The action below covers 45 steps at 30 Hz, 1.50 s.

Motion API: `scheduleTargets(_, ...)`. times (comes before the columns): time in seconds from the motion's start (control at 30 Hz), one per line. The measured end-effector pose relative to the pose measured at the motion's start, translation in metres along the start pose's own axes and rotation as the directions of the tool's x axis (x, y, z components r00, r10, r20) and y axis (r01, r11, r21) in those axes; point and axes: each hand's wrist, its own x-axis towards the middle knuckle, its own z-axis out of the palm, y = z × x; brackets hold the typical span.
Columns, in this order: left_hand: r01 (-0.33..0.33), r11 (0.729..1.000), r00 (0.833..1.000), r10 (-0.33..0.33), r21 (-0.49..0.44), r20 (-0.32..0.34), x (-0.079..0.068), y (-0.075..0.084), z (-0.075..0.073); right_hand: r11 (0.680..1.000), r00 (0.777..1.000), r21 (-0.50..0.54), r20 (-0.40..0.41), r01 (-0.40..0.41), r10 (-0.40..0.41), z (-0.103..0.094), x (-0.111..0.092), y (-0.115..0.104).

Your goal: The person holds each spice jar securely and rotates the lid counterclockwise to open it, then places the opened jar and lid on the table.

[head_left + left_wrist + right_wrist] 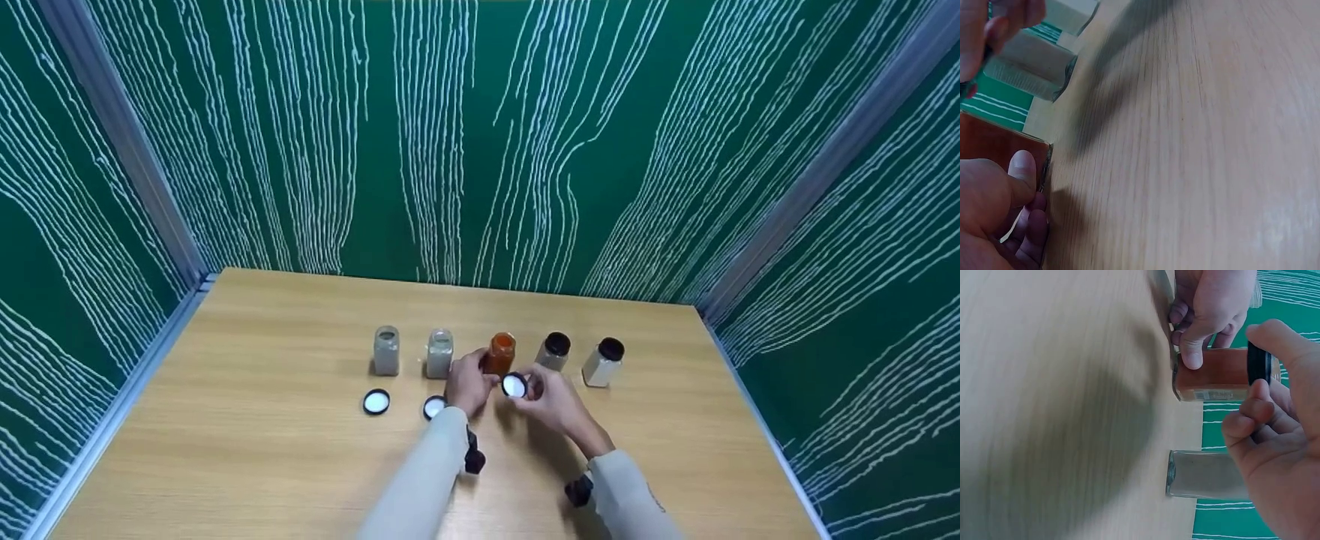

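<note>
A square glass jar of orange-red powder (500, 355) stands uncapped on the table, and my left hand (469, 384) grips it low on its side. The left wrist view has that thumb (1023, 169) against the glass near the base. Just in front of the jar, my right hand (553, 399) pinches a black lid (514, 385) with its white inner side turned up toward the head camera. In the right wrist view the lid (1259, 363) is edge-on between thumb and fingers, overlapping the jar's upper end.
Two uncapped jars of pale contents (386, 352) (439, 354) stand to the left. Their lids (376, 402) (434, 407) lie white side up in front of them. To the right are two jars with black caps (557, 344) (611, 349). A green wall (375, 247) with white lines rises behind the table.
</note>
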Motion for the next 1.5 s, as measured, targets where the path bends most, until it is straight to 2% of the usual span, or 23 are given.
scheduleTargets(0.2, -0.013, 1.000, 1.000, 0.013, 0.027, -0.011, 0.002, -0.001, 0.001, 1.000, 0.995, -0.021, 0.102, 0.012, -0.009, 0.002, -0.001, 0.004)
scheduleTargets(0.33, 0.007, 1.000, 1.000, -0.007, 0.022, 0.003, 0.003, 0.000, 0.000, 0.999, 0.988, -0.043, 0.151, 0.016, -0.009, 0.006, -0.002, 0.003)
scheduleTargets(0.47, 0.036, 0.999, 0.999, -0.036, 0.007, 0.016, 0.002, 0.000, -0.001, 0.997, 0.982, -0.069, 0.189, 0.014, -0.001, 0.014, -0.001, 0.002)
scheduleTargets(0.63, 0.041, 0.999, 0.999, -0.042, 0.023, 0.007, 0.001, 0.000, -0.002, 0.998, 0.976, -0.065, 0.217, 0.020, -0.005, 0.024, -0.001, 0.000)
scheduleTargets(0.83, 0.047, 0.999, 0.999, -0.047, 0.004, 0.013, 0.001, 0.001, -0.001, 0.997, 0.973, -0.076, 0.229, 0.030, -0.012, 0.033, -0.001, -0.003)
scheduleTargets(1.07, 0.071, 0.997, 0.997, -0.071, -0.024, 0.031, 0.002, 0.003, -0.001, 0.995, 0.971, -0.103, 0.238, -0.010, 0.034, 0.040, 0.000, -0.003)
scheduleTargets(1.3, 0.007, 0.999, 1.000, -0.007, 0.052, -0.014, 0.001, 0.002, 0.001, 0.989, 0.977, -0.121, 0.206, 0.086, -0.060, 0.045, 0.002, 0.000)
scheduleTargets(1.5, 0.022, 0.999, 1.000, -0.021, 0.033, -0.002, 0.001, 0.001, 0.001, 0.995, 0.977, -0.093, 0.213, 0.043, -0.022, 0.047, 0.002, 0.000)
